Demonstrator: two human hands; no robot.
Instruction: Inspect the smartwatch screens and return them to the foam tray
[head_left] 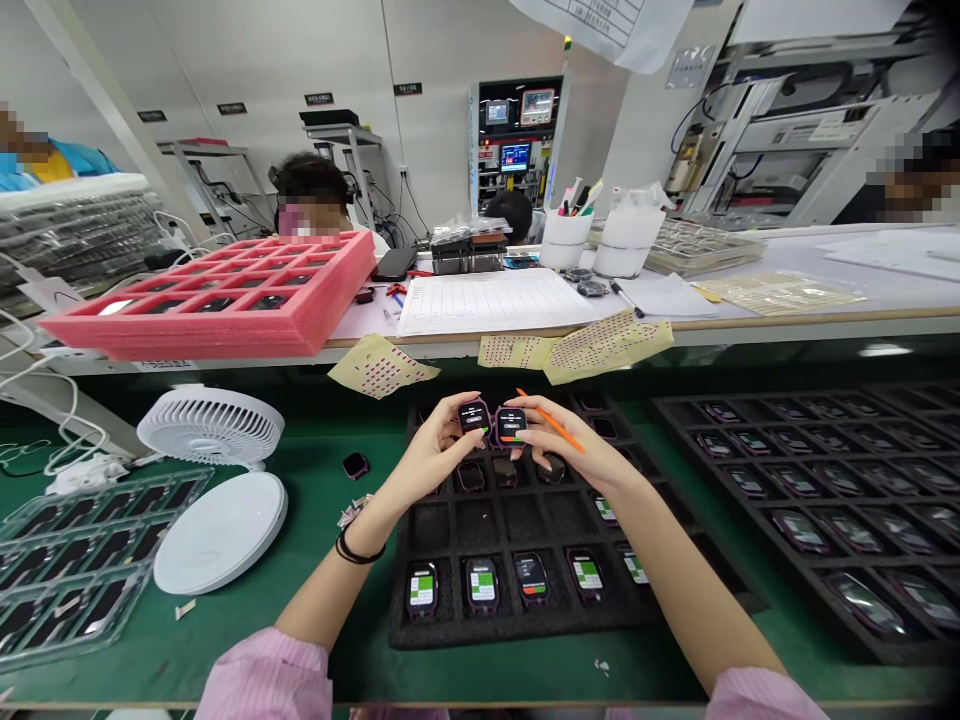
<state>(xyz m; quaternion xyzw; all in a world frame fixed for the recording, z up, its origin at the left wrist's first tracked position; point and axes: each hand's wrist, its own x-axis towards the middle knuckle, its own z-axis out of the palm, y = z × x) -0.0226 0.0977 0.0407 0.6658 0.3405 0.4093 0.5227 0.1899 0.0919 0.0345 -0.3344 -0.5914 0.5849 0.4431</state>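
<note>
My left hand [431,455] grips a dark smartwatch body [474,414] with its screen lit, fingers and thumb on its edges. My right hand [585,450] pinches a second lit smartwatch body [512,422] close beside the first. A thin orange stick [556,424] also lies between the fingers of my right hand. Both watches are held above a black foam tray [457,634]. In its front row sit several watches with lit screens, such as a green-and-white one [422,588]. Dark-screened watches [471,476] lie just below my hands; some pockets hold nothing.
Another black tray of watches [825,490] stands at right. A loose watch [355,465], a white fan [217,535] and clear plastic trays [97,560] are at left. On the shelf are a pink foam tray [300,330], paper sheet [487,305] and pen cup [564,240]. People sit beyond.
</note>
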